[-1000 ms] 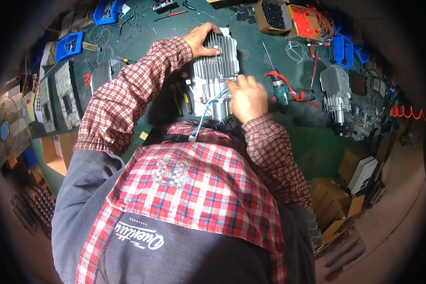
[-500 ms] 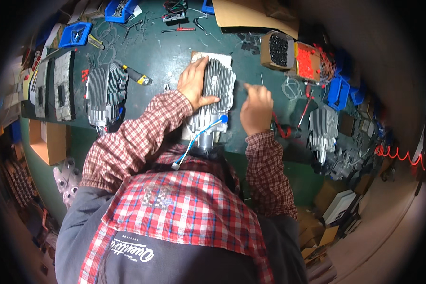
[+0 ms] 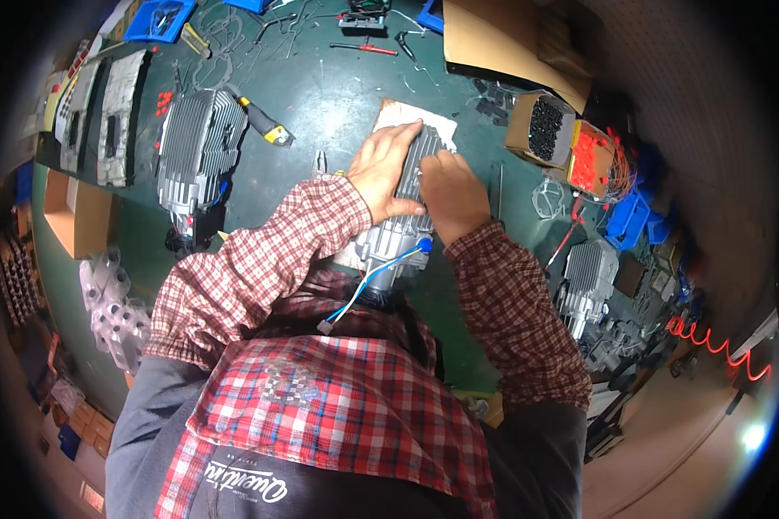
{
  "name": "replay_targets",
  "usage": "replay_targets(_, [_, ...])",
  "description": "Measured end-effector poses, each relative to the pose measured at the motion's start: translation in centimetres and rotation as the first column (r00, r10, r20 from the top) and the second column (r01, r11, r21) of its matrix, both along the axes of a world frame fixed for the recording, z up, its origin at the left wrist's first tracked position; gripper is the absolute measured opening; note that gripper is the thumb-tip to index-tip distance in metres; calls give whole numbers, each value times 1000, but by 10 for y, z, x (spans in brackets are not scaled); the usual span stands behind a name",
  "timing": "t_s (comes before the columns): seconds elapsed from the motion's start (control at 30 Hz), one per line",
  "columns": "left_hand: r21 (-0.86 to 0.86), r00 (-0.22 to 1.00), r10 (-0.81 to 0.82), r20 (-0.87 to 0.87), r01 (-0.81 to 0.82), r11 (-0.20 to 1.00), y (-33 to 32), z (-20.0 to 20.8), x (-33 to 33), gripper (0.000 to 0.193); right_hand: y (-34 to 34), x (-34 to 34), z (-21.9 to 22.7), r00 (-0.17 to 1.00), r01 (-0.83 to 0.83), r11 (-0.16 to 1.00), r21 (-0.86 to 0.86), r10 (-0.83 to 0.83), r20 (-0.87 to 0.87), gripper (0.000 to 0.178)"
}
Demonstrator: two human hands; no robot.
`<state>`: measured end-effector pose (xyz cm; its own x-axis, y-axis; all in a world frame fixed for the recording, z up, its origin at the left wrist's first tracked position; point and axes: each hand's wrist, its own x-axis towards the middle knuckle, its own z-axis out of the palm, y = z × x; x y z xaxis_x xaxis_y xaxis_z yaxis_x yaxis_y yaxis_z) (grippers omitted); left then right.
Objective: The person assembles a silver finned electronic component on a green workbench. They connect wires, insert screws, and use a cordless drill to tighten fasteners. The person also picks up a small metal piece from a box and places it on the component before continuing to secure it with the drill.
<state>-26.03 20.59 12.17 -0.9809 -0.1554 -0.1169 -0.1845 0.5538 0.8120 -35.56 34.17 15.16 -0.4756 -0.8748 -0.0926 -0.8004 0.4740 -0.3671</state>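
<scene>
A grey finned motor housing (image 3: 413, 164) lies at the middle of the bench on a worn white board (image 3: 398, 112). Flat along its left side rests my left hand (image 3: 383, 173), fingers stretched out and thumb across the fins. My right hand (image 3: 453, 192) is closed, its curled fingers against the housing's right-hand fins; whatever they may hold is hidden. From the near end of the housing comes a blue and white cable (image 3: 365, 281) with a round blue cap (image 3: 424, 245) and a small connector (image 3: 325, 327).
Similar finned housings stand at the left (image 3: 201, 143) and right (image 3: 589, 268). A yellow-black tool (image 3: 268, 124) lies beyond the left one. Boxes of black parts (image 3: 545, 125) and red parts (image 3: 590, 164) sit at far right, near blue bins (image 3: 627, 218). A coiled red hose (image 3: 710, 340) hangs at the right.
My right hand has moved left, from beside the housing onto its right-hand fins. My left hand stays on the housing. The whole view has shifted a little.
</scene>
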Motion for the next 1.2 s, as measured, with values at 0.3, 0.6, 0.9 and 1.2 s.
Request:
replay_targets(0.3, [-35,1000,3,-6,-4,999,1,2,2,115,-3,3,-6,996,81,996,20,-82,36,17])
replay_targets(0.6, [-77,997,-44,66,49,996,-3,10,3,117,-4,10,1,991,117,993,25,-119,60,29])
replay_targets(0.9, [-176,995,-38,95,55,983,3,10,-1,115,162,34,-47,265,963,231,-136,-745,612,19])
replay_targets(1.2, [-274,991,-69,111,97,957,-5,-9,-2,116,286,114,-137,113,986,91,-138,-980,161,20])
